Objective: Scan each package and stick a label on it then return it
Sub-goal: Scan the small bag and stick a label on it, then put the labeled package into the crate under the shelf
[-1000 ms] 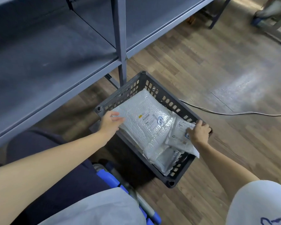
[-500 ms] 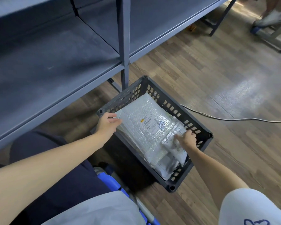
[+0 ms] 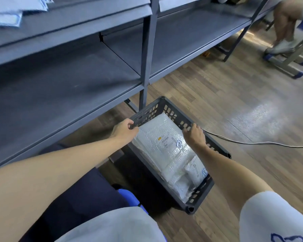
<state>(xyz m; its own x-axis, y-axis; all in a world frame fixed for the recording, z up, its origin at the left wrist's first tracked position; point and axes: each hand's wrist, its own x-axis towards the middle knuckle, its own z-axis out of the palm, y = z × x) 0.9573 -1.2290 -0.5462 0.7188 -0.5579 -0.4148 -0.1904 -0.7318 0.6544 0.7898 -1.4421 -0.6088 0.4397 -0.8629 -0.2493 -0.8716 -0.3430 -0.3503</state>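
- crate (image 3: 215, 185) on the floor in front of me, long axis running away from my knees toward the shelf post (image 3: 147, 55).
- my left hand (image 3: 123, 131) curls round the far-left corner of the rim, my right hand (image 3: 194, 135) curls over the right wall's rim.
- packages lie flat inside, between and below both hands: big bubble mailer (image 3: 164, 142) on top, small pouch (image 3: 196, 172) at the near end.
- judgement: right hand is nearer the pouch; a lift would need both grips level.
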